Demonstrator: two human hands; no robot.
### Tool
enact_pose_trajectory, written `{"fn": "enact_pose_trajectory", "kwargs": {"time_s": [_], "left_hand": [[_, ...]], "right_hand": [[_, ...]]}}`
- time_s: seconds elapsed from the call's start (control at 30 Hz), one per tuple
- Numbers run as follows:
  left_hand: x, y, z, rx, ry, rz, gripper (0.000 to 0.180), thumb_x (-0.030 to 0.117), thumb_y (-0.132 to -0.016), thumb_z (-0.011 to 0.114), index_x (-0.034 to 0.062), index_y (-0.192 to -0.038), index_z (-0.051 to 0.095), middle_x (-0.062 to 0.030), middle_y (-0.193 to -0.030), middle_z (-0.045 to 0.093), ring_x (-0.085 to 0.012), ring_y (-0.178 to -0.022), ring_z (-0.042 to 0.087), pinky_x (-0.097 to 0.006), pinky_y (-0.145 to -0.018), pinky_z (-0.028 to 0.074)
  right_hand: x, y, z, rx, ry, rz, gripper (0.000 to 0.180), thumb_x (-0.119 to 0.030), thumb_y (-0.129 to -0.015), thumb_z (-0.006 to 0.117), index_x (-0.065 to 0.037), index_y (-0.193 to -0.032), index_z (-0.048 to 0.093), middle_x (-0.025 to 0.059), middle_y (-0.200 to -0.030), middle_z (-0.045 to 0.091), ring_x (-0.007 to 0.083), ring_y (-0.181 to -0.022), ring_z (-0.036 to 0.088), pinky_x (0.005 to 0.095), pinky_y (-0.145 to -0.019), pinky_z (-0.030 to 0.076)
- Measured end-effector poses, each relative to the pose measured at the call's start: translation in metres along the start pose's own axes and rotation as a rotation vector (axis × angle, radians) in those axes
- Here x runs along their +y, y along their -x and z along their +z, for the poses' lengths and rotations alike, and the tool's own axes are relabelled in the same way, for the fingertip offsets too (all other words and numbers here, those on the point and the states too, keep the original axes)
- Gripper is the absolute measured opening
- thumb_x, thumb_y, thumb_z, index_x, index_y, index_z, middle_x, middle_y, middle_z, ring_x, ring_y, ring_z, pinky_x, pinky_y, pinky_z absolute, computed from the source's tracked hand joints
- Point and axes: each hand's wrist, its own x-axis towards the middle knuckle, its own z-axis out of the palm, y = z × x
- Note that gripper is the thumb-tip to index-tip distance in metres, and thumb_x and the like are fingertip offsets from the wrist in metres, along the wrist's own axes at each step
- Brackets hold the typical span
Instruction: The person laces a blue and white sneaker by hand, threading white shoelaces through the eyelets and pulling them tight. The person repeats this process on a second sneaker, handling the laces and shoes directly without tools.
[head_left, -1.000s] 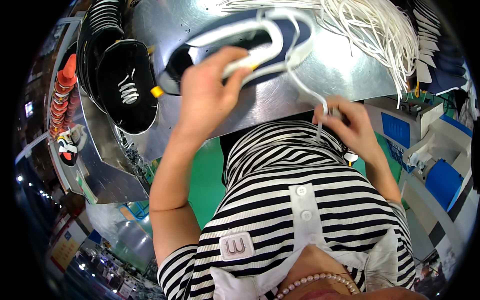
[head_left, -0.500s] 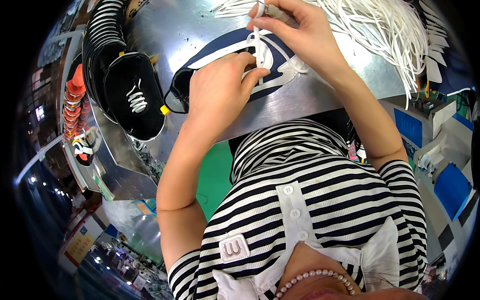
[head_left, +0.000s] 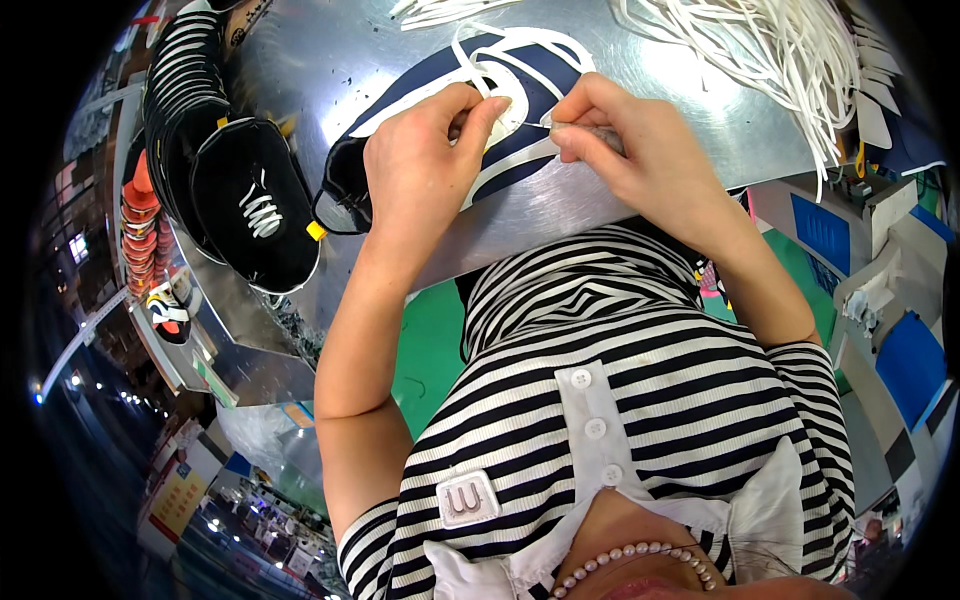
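Note:
A navy and white shoe upper [head_left: 540,95] lies on the metal table in front of me. A white shoelace [head_left: 520,35] loops over its far side. My left hand [head_left: 425,155] is closed on the upper, thumb and forefinger pinching the white edge of its opening. In my right hand [head_left: 640,150] is a thin metal hook tool with a grey wrapped handle [head_left: 608,140]. Its slim shaft points left toward the white lace-hole panel, close to my left fingertips. The tip's exact place, in a hole or beside it, is too small to tell.
A long row of black shoe uppers [head_left: 235,190] with white lacing stands at the left. Loose white shoelaces [head_left: 740,70] are heaped at the far right, some hanging over the metal table's [head_left: 700,145] edge. Orange-red shoe parts [head_left: 140,220] are stacked beyond the left side.
My right hand has come down and nearer from the far side, letting go of the raised white lace, and the tool now points at the upper. My left hand shifted slightly left.

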Motion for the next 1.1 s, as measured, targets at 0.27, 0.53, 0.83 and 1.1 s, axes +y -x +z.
{"fn": "enact_pose_trajectory", "kwargs": {"time_s": [0.27,0.53,0.83,1.1], "left_hand": [[-0.005,-0.001,-0.005,-0.209,0.289,-0.032,0.019,0.016,-0.084,0.073,-0.0001,-0.093,0.069,-0.0079,-0.073,0.065,-0.017,-0.064,0.058,-0.027,-0.063,0.048],[0.004,0.016,0.008,-0.087,0.066,0.181,0.019,0.003,-0.08,0.067,0.0023,-0.099,0.067,-0.0128,-0.089,0.067,-0.031,-0.078,0.065,-0.038,-0.071,0.051],[-0.018,0.044,-0.017,0.283,-0.262,0.747,0.021,0.01,-0.073,0.068,0.0116,-0.094,0.072,-0.0014,-0.078,0.061,-0.0172,-0.07,0.062,-0.031,-0.061,0.051],[-0.027,0.012,-0.03,-0.174,0.235,0.188,0.028,0.026,-0.095,0.056,0.0035,-0.104,0.069,-0.0129,-0.084,0.066,-0.0283,-0.075,0.064,-0.036,-0.071,0.05]], "right_hand": [[0.009,-0.009,0.002,0.029,0.228,-0.132,0.013,-0.016,-0.09,0.063,-0.004,-0.093,0.058,0.0141,-0.07,0.064,0.0335,-0.068,0.065,0.0427,-0.063,0.05],[0.004,-0.018,0.039,0.094,0.531,-0.179,0.025,-0.002,-0.075,0.063,0.006,-0.094,0.049,0.0205,-0.07,0.064,0.0371,-0.068,0.066,0.0441,-0.057,0.053],[0.005,0.014,-0.068,0.294,-0.11,-0.055,0.027,-0.028,-0.092,0.066,-0.008,-0.109,0.063,-0.0011,-0.091,0.069,0.0027,-0.072,0.056,0.0233,-0.056,0.041],[0.011,-0.034,-0.02,0.286,-0.166,-0.055,0.038,-0.024,-0.082,0.079,-0.008,-0.107,0.055,-0.0022,-0.087,0.057,0.0062,-0.08,0.051,0.0198,-0.066,0.04]]}}
